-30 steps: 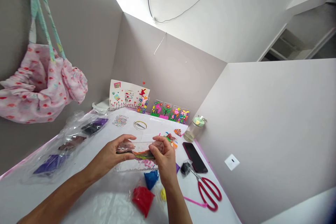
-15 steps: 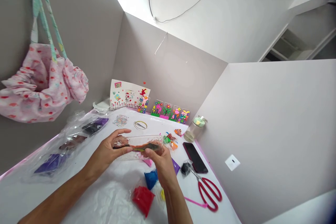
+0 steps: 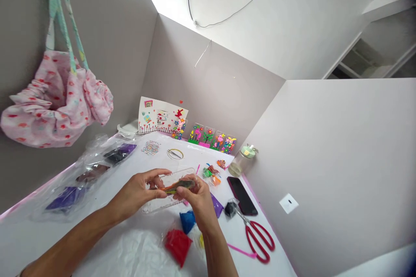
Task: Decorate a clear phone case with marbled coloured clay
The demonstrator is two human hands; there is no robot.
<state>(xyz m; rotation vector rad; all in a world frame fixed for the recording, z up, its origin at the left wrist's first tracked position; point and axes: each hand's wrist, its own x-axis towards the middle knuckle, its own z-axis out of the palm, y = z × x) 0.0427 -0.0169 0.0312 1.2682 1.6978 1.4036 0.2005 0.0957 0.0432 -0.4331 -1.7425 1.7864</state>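
Observation:
Between my two hands stretches a strip of marbled modelling clay, streaked dark grey-green, orange and yellow. My left hand pinches its left end with the thumb, the other fingers curled behind. The thumb of my right hand presses on the strip's dark right part. Under the hands lies a clear plastic phone case, partly covered by them. Closer to me are a blue clay packet and a red clay packet. A yellow packet is mostly hidden by my right wrist.
Red-handled scissors, a black phone and a bottle line the right side. Bagged clay packets lie left. Decorated phone cases lean at the back, and beads lie before a decorated sheet.
My hands have drawn slightly closer together and the clay strip has tilted, its right end higher. More of the clear case shows beneath. The view has shifted slightly.

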